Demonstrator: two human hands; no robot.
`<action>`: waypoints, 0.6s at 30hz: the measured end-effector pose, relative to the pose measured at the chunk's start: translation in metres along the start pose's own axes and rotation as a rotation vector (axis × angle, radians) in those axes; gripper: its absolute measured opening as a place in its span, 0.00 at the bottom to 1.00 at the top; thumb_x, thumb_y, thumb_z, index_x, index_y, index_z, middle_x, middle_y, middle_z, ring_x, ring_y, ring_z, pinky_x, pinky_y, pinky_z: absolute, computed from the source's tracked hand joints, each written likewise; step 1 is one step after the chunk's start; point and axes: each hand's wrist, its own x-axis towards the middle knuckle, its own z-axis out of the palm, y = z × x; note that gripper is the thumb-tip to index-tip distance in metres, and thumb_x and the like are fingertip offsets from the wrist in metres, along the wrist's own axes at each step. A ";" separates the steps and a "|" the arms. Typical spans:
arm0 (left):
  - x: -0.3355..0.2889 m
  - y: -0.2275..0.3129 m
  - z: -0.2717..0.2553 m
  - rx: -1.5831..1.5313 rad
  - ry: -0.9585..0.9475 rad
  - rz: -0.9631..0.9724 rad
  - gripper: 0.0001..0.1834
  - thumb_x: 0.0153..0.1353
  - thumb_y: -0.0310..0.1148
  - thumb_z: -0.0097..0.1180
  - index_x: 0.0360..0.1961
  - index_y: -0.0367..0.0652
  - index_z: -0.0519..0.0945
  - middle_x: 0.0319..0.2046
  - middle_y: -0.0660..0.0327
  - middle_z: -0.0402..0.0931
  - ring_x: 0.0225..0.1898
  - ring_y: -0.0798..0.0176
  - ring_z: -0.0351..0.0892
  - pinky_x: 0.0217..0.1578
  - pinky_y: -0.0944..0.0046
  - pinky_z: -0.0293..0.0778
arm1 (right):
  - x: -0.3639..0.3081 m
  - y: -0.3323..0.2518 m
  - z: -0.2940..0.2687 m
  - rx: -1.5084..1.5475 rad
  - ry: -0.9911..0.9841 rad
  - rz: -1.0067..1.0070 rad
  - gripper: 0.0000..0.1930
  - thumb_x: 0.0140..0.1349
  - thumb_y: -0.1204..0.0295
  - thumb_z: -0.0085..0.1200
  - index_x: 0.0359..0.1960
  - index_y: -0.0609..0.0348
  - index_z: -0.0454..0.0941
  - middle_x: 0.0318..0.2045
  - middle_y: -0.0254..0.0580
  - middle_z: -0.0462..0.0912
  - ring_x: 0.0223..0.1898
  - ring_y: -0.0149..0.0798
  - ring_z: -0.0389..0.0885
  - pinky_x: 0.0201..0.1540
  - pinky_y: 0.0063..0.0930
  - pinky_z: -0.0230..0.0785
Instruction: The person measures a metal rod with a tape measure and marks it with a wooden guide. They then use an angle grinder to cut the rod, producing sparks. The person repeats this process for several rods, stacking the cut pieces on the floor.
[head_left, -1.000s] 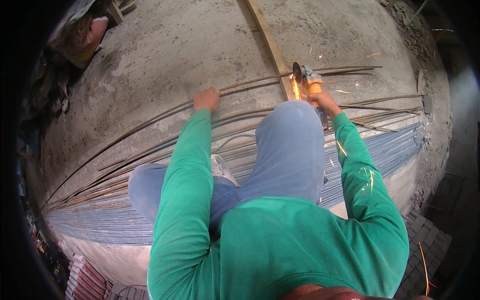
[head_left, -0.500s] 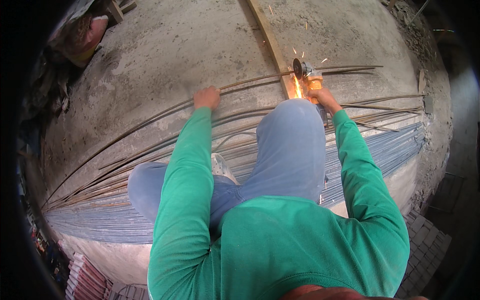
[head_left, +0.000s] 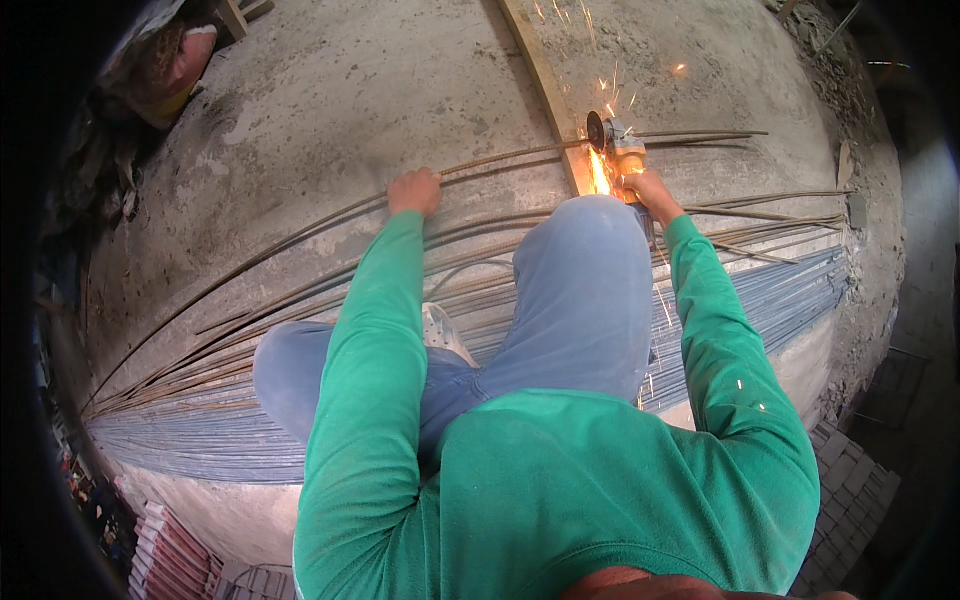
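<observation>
My right hand point(head_left: 650, 193) is closed round the body of a yellow angle grinder point(head_left: 628, 155). Its dark cutting disc point(head_left: 597, 131) meets a long thin steel rebar point(head_left: 510, 157), and bright sparks point(head_left: 599, 172) stream down toward my raised knee and scatter upward. Farther left, my left hand point(head_left: 415, 191) grips the same rebar, fingers wrapped round it. Under the rebar by the disc lies a wooden plank point(head_left: 545, 85), running away from me. Past the disc, the rebar's end point(head_left: 700, 134) reaches to the right.
Many more rebars point(head_left: 200, 440) lie bundled across the concrete floor point(head_left: 330, 100) beneath my bent legs. Stacked grey blocks point(head_left: 850, 480) stand at lower right, reddish ribbed pieces point(head_left: 170, 560) at lower left. A sack point(head_left: 180, 75) and debris sit at far left.
The spark stream has grown brighter, with more sparks flying up and falling by my right arm. The grinder has shifted very slightly; both hands keep their grips.
</observation>
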 end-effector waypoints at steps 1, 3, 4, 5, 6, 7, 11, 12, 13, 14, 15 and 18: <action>0.001 0.000 0.000 -0.003 -0.002 0.008 0.20 0.68 0.46 0.43 0.46 0.42 0.79 0.45 0.51 0.80 0.49 0.48 0.77 0.50 0.47 0.68 | 0.002 0.003 -0.002 0.004 -0.003 -0.017 0.14 0.45 0.72 0.63 0.32 0.67 0.79 0.28 0.41 0.81 0.24 0.35 0.78 0.28 0.32 0.71; 0.002 0.000 0.000 -0.009 -0.005 0.024 0.20 0.68 0.46 0.43 0.47 0.42 0.79 0.45 0.51 0.80 0.49 0.49 0.77 0.51 0.47 0.68 | 0.005 0.008 -0.006 -0.001 -0.016 0.021 0.13 0.45 0.72 0.63 0.32 0.67 0.79 0.28 0.41 0.81 0.24 0.35 0.78 0.28 0.31 0.71; 0.002 -0.001 0.000 -0.007 -0.002 0.025 0.20 0.68 0.45 0.43 0.47 0.42 0.79 0.45 0.52 0.80 0.49 0.49 0.77 0.51 0.47 0.68 | 0.004 0.006 -0.005 -0.005 -0.027 0.038 0.13 0.45 0.72 0.63 0.32 0.66 0.79 0.28 0.40 0.81 0.24 0.35 0.77 0.29 0.31 0.71; 0.001 -0.001 0.001 -0.005 0.001 0.026 0.20 0.68 0.45 0.42 0.47 0.42 0.79 0.45 0.52 0.80 0.49 0.49 0.77 0.51 0.47 0.68 | 0.002 0.004 -0.004 0.011 -0.024 0.026 0.13 0.44 0.72 0.63 0.31 0.66 0.79 0.27 0.40 0.81 0.24 0.35 0.77 0.29 0.31 0.71; 0.001 -0.002 0.001 -0.003 0.004 0.026 0.20 0.68 0.45 0.42 0.46 0.42 0.79 0.45 0.52 0.80 0.48 0.49 0.77 0.51 0.47 0.68 | -0.001 0.004 -0.002 0.028 -0.021 0.014 0.13 0.44 0.72 0.63 0.31 0.66 0.79 0.27 0.40 0.81 0.25 0.35 0.77 0.29 0.30 0.71; 0.001 -0.003 0.002 0.002 0.006 0.022 0.20 0.68 0.45 0.42 0.46 0.42 0.79 0.45 0.52 0.80 0.48 0.49 0.77 0.51 0.47 0.68 | -0.005 0.000 0.001 0.043 -0.020 0.001 0.13 0.44 0.72 0.63 0.31 0.66 0.79 0.27 0.40 0.81 0.25 0.35 0.77 0.29 0.30 0.71; 0.001 -0.001 0.000 0.004 -0.003 0.015 0.20 0.68 0.45 0.42 0.46 0.42 0.79 0.45 0.52 0.80 0.49 0.49 0.77 0.52 0.46 0.67 | -0.008 -0.005 -0.001 -0.028 -0.020 0.025 0.12 0.46 0.72 0.61 0.31 0.66 0.78 0.27 0.39 0.80 0.25 0.33 0.77 0.28 0.29 0.69; 0.001 0.001 -0.001 0.000 -0.009 0.017 0.20 0.68 0.45 0.42 0.46 0.42 0.79 0.45 0.52 0.80 0.49 0.49 0.77 0.52 0.46 0.67 | -0.002 0.004 -0.006 -0.030 -0.021 0.022 0.13 0.45 0.72 0.62 0.32 0.67 0.78 0.27 0.40 0.80 0.25 0.34 0.78 0.28 0.30 0.71; 0.001 0.001 -0.001 0.000 -0.003 0.016 0.20 0.68 0.45 0.42 0.47 0.42 0.79 0.45 0.52 0.80 0.49 0.49 0.77 0.52 0.46 0.67 | -0.001 0.003 -0.005 -0.034 -0.028 0.017 0.14 0.45 0.72 0.63 0.32 0.68 0.79 0.28 0.41 0.81 0.25 0.35 0.79 0.29 0.31 0.72; 0.000 0.001 0.000 0.000 0.002 0.015 0.20 0.68 0.45 0.42 0.47 0.42 0.79 0.45 0.52 0.80 0.49 0.49 0.77 0.53 0.46 0.67 | -0.001 0.004 -0.004 -0.023 -0.022 0.009 0.14 0.45 0.72 0.63 0.32 0.68 0.79 0.28 0.41 0.81 0.25 0.35 0.79 0.29 0.31 0.72; 0.000 0.001 0.000 0.000 0.008 0.015 0.20 0.68 0.45 0.42 0.47 0.42 0.79 0.45 0.52 0.80 0.49 0.49 0.77 0.53 0.46 0.67 | -0.001 0.005 -0.004 -0.013 -0.016 0.000 0.14 0.45 0.72 0.63 0.32 0.68 0.79 0.28 0.41 0.81 0.25 0.36 0.79 0.29 0.31 0.72; 0.002 -0.004 0.005 -0.011 0.027 0.020 0.21 0.68 0.45 0.42 0.47 0.42 0.79 0.45 0.51 0.80 0.49 0.48 0.77 0.53 0.45 0.66 | 0.000 0.002 -0.002 -0.043 -0.010 0.032 0.14 0.45 0.71 0.63 0.32 0.68 0.79 0.27 0.41 0.81 0.24 0.35 0.79 0.29 0.30 0.72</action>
